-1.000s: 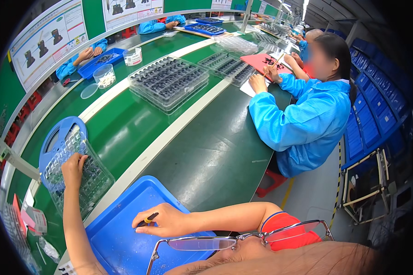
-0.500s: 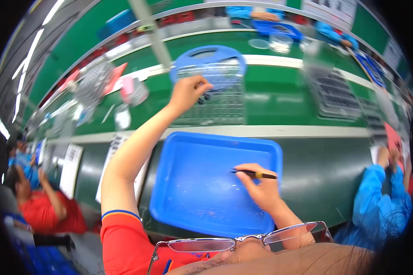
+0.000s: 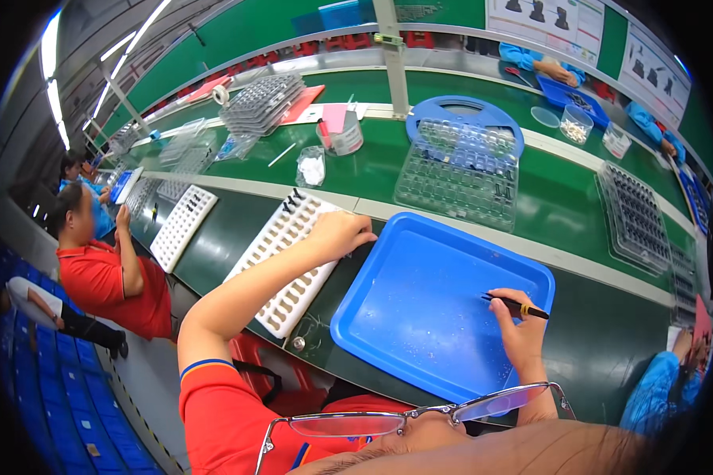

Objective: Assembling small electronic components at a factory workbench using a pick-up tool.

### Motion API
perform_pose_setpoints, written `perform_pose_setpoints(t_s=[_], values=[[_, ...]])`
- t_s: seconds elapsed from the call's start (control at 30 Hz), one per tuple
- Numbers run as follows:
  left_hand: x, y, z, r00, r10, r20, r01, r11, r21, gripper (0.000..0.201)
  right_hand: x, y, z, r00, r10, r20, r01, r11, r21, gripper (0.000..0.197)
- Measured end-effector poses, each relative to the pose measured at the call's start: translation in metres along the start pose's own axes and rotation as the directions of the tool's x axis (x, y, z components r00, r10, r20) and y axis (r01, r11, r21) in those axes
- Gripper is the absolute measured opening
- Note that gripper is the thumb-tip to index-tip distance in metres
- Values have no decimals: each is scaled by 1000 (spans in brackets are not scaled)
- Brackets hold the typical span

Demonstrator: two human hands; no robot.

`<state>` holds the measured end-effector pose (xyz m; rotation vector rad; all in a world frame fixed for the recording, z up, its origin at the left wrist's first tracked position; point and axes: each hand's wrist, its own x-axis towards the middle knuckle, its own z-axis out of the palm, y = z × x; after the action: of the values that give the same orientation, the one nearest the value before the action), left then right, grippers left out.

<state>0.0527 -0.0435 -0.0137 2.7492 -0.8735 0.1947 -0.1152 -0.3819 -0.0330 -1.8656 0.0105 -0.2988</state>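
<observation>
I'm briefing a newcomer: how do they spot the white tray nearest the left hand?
Find the big blue tray beneath the right hand. Just left lies the slotted white tray. Unlike the other white tray farther left, this one has the left forearm over it.

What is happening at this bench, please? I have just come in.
The person's right hand holds slim black tweezers with a yellow band above a shallow blue rectangular plastic tray. The left hand, loosely curled, is at the far right corner of a white slotted rack; whether it holds anything is hard to tell. A few small black parts sit at that rack's far end. Beyond, a clear plastic compartment tray lies partly over a blue round disc.
</observation>
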Motion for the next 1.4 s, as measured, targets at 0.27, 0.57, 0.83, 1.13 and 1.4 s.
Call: perform_pose_setpoints(t_s=[0.27,0.57,0.83,1.13,1.4], values=[[0,10,-4,994,17,-108,-3,991,136,28,2,-1,2,1000,-12,-13,12,1000,25,17],[-19,164,1,867,220,-448,-391,856,-337,14,-10,-29,-1,975,48,218,-117,941,318,14],[-25,203,21,789,389,-475,-559,775,-295,16,-24,-17,-5,843,-176,508,139,984,110,20],[-29,187,15,971,97,-216,-234,549,-803,21,-11,-26,-1,927,-119,355,72,987,143,18],[-39,175,6,1000,-23,-13,-4,383,-924,14,4,-20,-21,989,112,101,-135,955,265,19]])
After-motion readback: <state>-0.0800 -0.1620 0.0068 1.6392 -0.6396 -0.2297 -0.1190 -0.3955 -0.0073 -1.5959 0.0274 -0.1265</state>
